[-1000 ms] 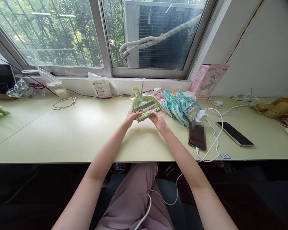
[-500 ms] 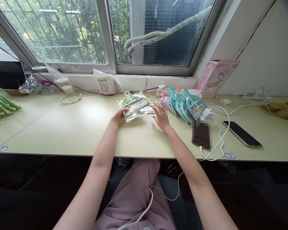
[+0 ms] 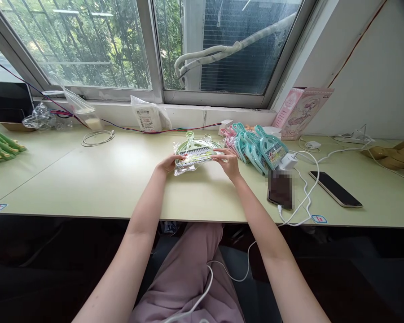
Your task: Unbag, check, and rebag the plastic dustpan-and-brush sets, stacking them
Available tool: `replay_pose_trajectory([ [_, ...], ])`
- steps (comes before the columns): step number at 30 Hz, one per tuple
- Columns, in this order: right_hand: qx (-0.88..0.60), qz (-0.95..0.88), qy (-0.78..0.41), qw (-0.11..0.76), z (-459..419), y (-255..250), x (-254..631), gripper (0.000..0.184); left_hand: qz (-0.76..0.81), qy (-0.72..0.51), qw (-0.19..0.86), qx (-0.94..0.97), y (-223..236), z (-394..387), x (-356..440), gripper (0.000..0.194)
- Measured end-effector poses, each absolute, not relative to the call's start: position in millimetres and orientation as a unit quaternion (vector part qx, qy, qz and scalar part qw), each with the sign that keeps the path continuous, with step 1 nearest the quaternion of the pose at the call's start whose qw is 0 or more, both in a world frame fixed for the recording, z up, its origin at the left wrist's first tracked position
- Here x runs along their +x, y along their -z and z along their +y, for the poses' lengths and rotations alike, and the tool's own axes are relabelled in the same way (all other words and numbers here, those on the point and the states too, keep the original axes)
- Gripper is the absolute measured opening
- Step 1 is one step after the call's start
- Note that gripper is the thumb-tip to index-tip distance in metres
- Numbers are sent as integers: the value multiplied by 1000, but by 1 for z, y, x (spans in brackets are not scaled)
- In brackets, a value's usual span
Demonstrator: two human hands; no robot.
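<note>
A clear plastic pack (image 3: 193, 157) holds light-green plastic pieces that look like hangers, with a printed label across its front. My left hand (image 3: 169, 163) grips the left end of this pack, thumb on top. At the right end, my right hand (image 3: 228, 162) has its fingers closed on the wrap's edge. The pack is held just above or on the table, tilted toward me; whether it touches the surface I cannot tell. To the right of my right hand lies a pile of teal hangers (image 3: 254, 146) with pink ones (image 3: 229, 134) behind.
Near the right side are a charging phone (image 3: 280, 190), a white charger (image 3: 288, 161), cables and a second phone (image 3: 336, 189). A pink box (image 3: 303, 112) stands by the wall. Green stalk-like items (image 3: 2, 148) lie at far left, a coiled cable (image 3: 97, 138) behind.
My right hand has closed from spread fingers onto the pack's right end. The pack has turned more level, with both hands now on it.
</note>
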State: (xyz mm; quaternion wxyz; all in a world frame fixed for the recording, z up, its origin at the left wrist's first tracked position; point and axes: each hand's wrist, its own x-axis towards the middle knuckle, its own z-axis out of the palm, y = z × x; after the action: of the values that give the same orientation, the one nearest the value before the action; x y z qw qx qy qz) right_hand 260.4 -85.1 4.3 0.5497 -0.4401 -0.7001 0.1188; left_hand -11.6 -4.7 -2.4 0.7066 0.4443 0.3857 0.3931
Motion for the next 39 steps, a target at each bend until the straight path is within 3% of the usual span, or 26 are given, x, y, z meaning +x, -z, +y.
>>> replay_pose_trajectory([
  [5, -437, -660, -176, 586, -87, -6, 256, 10, 391, -362, 709, 462, -1, -7, -11, 38],
  [15, -503, -601, -97, 613, -85, 2, 259, 16, 343, -320, 730, 496, 0, -10, 8, 32],
  [21, -519, -564, -46, 641, -89, -3, 258, 17, 317, -320, 716, 534, -4, -17, 17, 39],
  [32, -494, -572, -61, 653, -83, 2, 263, 24, 308, -296, 696, 577, -15, -28, 27, 39],
  [35, -506, -570, -85, 641, -69, 13, 277, 36, 314, -267, 693, 591, -13, -31, 34, 44],
  [39, -538, -540, -166, 626, -51, 30, 292, 84, 319, -268, 693, 588, -8, -31, 39, 46],
])
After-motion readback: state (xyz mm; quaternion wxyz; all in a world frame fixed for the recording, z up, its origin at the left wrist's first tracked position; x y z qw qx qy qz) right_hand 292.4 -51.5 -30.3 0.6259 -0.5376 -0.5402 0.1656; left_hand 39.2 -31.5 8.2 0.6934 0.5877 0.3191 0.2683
